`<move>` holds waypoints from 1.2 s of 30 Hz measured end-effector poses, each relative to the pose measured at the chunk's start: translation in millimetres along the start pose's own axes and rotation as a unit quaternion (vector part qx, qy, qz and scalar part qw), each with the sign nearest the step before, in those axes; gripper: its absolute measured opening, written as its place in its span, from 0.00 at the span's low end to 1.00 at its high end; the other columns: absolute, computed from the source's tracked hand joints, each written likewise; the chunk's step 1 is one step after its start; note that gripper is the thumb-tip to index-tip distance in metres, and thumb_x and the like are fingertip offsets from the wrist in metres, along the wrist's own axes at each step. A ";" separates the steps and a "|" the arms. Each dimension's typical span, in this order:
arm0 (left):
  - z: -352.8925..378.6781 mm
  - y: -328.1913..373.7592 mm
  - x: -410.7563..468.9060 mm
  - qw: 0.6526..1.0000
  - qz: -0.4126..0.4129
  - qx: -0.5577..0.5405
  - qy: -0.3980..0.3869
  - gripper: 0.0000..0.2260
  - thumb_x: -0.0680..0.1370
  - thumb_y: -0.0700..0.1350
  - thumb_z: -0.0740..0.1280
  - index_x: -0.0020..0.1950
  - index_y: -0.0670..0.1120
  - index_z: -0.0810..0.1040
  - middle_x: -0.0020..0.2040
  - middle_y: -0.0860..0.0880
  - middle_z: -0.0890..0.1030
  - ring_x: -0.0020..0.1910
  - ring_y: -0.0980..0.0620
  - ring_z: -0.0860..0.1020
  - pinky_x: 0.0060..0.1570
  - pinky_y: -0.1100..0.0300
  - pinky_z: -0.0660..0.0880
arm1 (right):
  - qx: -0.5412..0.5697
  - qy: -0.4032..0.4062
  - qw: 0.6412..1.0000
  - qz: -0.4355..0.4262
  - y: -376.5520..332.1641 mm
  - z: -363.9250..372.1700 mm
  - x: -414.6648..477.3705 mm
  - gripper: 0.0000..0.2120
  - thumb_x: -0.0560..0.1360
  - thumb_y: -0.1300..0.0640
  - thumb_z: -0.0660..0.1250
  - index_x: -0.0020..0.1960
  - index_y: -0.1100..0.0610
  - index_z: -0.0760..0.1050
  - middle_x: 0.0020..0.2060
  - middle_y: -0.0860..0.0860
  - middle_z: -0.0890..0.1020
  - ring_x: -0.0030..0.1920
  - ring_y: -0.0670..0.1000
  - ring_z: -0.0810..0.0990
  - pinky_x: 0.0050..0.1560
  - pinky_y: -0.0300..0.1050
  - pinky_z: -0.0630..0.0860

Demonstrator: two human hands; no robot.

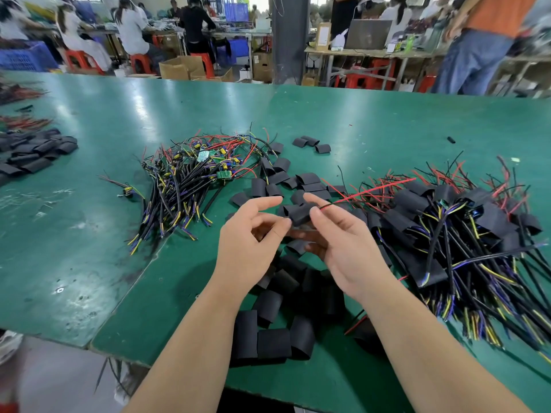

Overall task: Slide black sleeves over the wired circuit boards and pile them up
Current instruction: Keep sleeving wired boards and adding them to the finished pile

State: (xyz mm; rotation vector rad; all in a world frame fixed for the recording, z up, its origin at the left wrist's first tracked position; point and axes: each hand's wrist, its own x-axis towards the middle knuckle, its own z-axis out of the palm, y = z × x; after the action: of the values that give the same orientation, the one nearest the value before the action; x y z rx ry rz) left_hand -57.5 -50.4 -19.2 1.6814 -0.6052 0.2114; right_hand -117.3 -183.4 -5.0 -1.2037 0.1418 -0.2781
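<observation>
Both hands meet over the green table (89, 222) around one black sleeve (301, 215). My left hand (250, 242) pinches the sleeve's left end. My right hand (343, 242) pinches its right end, where a red wire (372, 190) sticks out toward the right; the board inside is hidden. A heap of bare wired circuit boards (190, 180) lies to the left. A pile of sleeved boards (453, 228) with black, yellow and red wires lies to the right. Loose black sleeves (274, 335) are scattered under and ahead of my hands.
Another heap of black sleeves (32, 153) sits at the far left edge, with red wires (26, 122) behind it. Three stray sleeves (311, 143) lie further back. People work at benches beyond the table; one stands at the far right.
</observation>
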 end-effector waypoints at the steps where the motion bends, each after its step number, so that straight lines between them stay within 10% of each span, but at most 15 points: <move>1: -0.2 1.1 -0.1 1.000 -0.006 -0.022 -0.003 0.15 0.73 0.38 0.72 0.56 0.53 0.78 0.40 0.59 0.84 0.40 0.62 0.80 0.42 0.73 0.71 | 0.034 -0.003 0.999 0.012 -2.3 -1.9 -0.3 0.12 0.81 0.62 0.59 0.59 0.52 0.77 0.43 0.51 0.85 0.43 0.52 0.85 0.36 0.38 0.73; 19: -2.1 0.3 1.9 1.000 -0.015 -0.015 0.003 0.12 0.70 0.38 0.76 0.41 0.56 0.82 0.34 0.59 0.82 0.31 0.62 0.75 0.35 0.69 0.72 | 0.027 -0.033 0.999 0.016 -2.5 -1.8 -2.6 0.11 0.79 0.58 0.60 0.57 0.51 0.78 0.45 0.51 0.86 0.43 0.50 0.85 0.37 0.36 0.75; 28: 0.0 -1.8 1.0 1.000 -0.020 0.008 -0.017 0.21 0.73 0.37 0.72 0.57 0.60 0.74 0.44 0.59 0.82 0.40 0.56 0.77 0.44 0.65 0.73 | 0.014 -0.026 0.999 0.022 -0.8 1.1 -3.1 0.12 0.80 0.58 0.60 0.59 0.48 0.78 0.47 0.48 0.85 0.41 0.50 0.84 0.43 0.42 0.71; 36: 0.7 1.8 -1.8 0.999 0.015 0.039 -0.012 0.06 0.71 0.44 0.75 0.44 0.54 0.83 0.38 0.57 0.82 0.32 0.61 0.74 0.37 0.69 0.69 | 0.080 0.059 0.994 0.036 -3.0 5.0 -0.9 0.17 0.77 0.68 0.64 0.63 0.55 0.71 0.37 0.51 0.82 0.32 0.48 0.79 0.37 0.40 0.79</move>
State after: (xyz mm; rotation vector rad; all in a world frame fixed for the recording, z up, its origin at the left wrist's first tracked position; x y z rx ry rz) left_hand -60.0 -50.8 -18.7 1.7522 -0.6471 0.2392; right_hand -117.3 -179.7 -0.5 -1.0215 0.2609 -0.2931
